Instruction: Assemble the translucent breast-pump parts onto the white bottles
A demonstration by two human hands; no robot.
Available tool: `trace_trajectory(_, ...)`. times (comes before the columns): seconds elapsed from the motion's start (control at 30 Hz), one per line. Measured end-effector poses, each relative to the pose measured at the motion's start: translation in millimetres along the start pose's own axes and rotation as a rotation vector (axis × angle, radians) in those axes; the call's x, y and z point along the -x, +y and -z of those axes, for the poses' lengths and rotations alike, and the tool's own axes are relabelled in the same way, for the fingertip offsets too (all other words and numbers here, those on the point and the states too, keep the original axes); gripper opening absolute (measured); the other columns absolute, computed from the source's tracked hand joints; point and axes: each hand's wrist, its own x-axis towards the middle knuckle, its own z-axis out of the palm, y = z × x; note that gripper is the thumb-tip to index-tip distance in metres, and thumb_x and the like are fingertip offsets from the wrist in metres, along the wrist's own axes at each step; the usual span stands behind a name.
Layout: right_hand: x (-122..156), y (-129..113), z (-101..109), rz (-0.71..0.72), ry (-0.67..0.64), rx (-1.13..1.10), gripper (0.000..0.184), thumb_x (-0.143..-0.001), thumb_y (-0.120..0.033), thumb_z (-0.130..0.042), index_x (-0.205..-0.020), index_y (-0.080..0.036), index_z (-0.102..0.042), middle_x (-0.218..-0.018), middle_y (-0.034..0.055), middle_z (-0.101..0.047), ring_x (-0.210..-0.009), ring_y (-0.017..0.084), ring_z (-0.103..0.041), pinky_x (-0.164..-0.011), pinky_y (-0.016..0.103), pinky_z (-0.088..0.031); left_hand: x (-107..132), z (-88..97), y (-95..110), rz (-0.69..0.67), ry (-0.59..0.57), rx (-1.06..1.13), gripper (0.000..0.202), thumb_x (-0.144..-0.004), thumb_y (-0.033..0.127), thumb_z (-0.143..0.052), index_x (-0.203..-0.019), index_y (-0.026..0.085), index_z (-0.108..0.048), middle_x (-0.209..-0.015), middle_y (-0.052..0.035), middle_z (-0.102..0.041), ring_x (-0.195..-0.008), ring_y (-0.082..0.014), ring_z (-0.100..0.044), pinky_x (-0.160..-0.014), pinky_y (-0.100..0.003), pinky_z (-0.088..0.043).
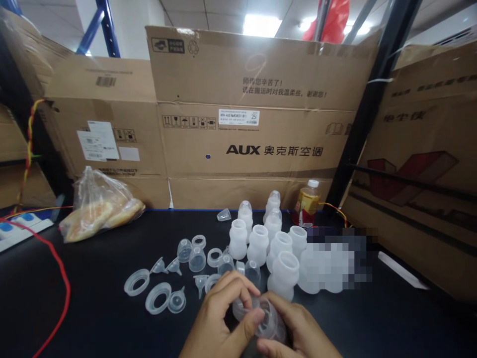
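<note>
White uncapped bottles (258, 247), contents hidden, stand beyond left hand (221, 315) and right hand (300, 323), whose fingers (249, 323) grip a translucent part (272, 320).

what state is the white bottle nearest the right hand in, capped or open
Open: the white bottle stands upright, its bare round mouth showing with nothing fitted over it. Its contents, I cannot tell.

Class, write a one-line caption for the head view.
Left hand and right hand hold translucent plastic parts before white bottles and loose rings on a black table.
</note>
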Motion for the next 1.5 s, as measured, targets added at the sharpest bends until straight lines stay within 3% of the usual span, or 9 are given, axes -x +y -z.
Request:
trace_trajectory(0.17, -4.5, 1.2, -5.8, 0.036, 0.035, 0.032, 0.076, -0.087, -0.089, -0.061, -0.113, -0.020, -0.082, -0.088, 0.0094, -0.080, -0.078, 0.027, -0.068, -0.076, 0.034, -0.052, 0.6, 4.2, -2.8, -0.004, -0.014, -0.234, 0.023, -0.098, 0.028, -0.078, -0.085, 0.024, -0.060, -0.100, -0.0018, -0.074, -0.096, -0.0211, -0.072, -0.086, -0.031, -0.054)
trace_trajectory(0.33, -3.3, 11.3, -10.7, 0.089, 0.101, -0.002, 0.054, -0.092, -0.074, -0.069, -0.103, -0.022, -0.079, -0.077, 0.0035, -0.074, -0.066, 0.020, -0.060, -0.065, 0.028, -0.050, 1.8, 1.2, 3.4, 0.034, 0.112, -0.247, 0.029, -0.104, 0.036, -0.074, -0.085, 0.024, -0.056, -0.092, 0.0010, -0.066, -0.089, -0.0175, -0.068, -0.081, -0.028, -0.053)
trace_trajectory(0.47, -2.2, 11.0, -8.8, 0.104, 0.093, -0.046, 0.052, -0.095, -0.074, -0.067, -0.096, -0.023, -0.075, -0.078, 0.0021, -0.070, -0.070, 0.019, -0.058, -0.067, 0.027, -0.048, 2.9, -4.2, 2.8, 0.066, 0.245, -0.274, 0.038, -0.105, 0.040, -0.072, -0.076, 0.023, -0.055, -0.091, 0.0005, -0.064, -0.080, -0.0155, -0.064, -0.075, -0.027, -0.051)
trace_trajectory(0.7, -2.8, 11.3, -7.4, 0.029, -0.031, -0.174, 0.059, -0.094, -0.081, -0.064, -0.098, -0.022, -0.062, -0.080, -0.0019, -0.053, -0.069, 0.016, -0.049, -0.062, 0.027, -0.042, -3.3, -4.5, 3.0, -0.031, 0.191, -0.448, 0.045, -0.102, 0.026, -0.075, -0.062, 0.019, -0.056, -0.089, -0.0024, -0.069, -0.083, -0.0176, -0.070, -0.074, -0.028, -0.056)
trace_trajectory(0.93, -4.4, 6.3, -6.6, 0.041, -0.054, -0.243, 0.070, -0.092, -0.091, -0.060, -0.099, -0.021, -0.061, -0.082, -0.0017, -0.051, -0.065, 0.013, -0.046, -0.057, 0.025, -0.043, -0.6, -2.7, -0.8, -0.020, 0.119, -0.599, 0.033, -0.103, 0.026, -0.072, -0.071, 0.021, -0.063, -0.099, -0.0040, -0.075, -0.095, -0.0245, -0.072, -0.082, -0.038, -0.058)
trace_trajectory(1.17, -3.8, 11.1, -9.6, 0.051, -0.001, -0.279, 0.071, -0.094, -0.088, -0.062, -0.107, -0.018, -0.068, -0.087, -0.0006, -0.054, -0.068, 0.014, -0.047, -0.059, 0.024, -0.044, 1.5, -5.9, -0.1, 0.040, 0.210, -0.727, 0.018, -0.093, 0.018, -0.078, -0.079, 0.023, -0.069, -0.121, -0.0084, -0.077, -0.119, -0.0383, -0.064, -0.094, -0.054, -0.050)
trace_trajectory(1.3, -4.5, 13.5, -9.3, 0.052, 0.016, -0.270, 0.068, -0.094, -0.084, -0.065, -0.108, -0.018, -0.071, -0.087, 0.0002, -0.057, -0.071, 0.016, -0.049, -0.062, 0.026, -0.043, 0.2, -11.7, 2.7, 0.081, 0.299, -0.768, 0.025, -0.082, 0.004, -0.081, -0.082, 0.023, -0.066, -0.124, -0.0094, -0.074, -0.126, -0.0392, -0.061, -0.100, -0.056, -0.047)
trace_trajectory(1.4, -5.4, 12.6, -8.7, 0.072, 0.044, -0.243, 0.065, -0.094, -0.081, -0.068, -0.108, -0.018, -0.073, -0.087, 0.0012, -0.061, -0.078, 0.018, -0.053, -0.071, 0.028, -0.044, -0.4, -15.0, 2.6, 0.107, 0.290, -0.709, 0.031, -0.079, -0.003, -0.078, -0.090, 0.024, -0.066, -0.123, -0.0086, -0.072, -0.126, -0.0378, -0.060, -0.102, -0.057, -0.046)
trace_trajectory(1.5, -6.3, 11.5, -9.2, 0.057, 0.039, -0.265, 0.067, -0.094, -0.082, -0.068, -0.111, -0.017, -0.074, -0.087, 0.0010, -0.059, -0.075, 0.017, -0.049, -0.066, 0.027, -0.043, -0.2, -14.5, 3.6, 0.122, 0.276, -0.644, 0.037, -0.079, -0.004, -0.075, -0.099, 0.026, -0.068, -0.125, -0.0080, -0.072, -0.128, -0.0375, -0.058, -0.103, -0.057, -0.046)
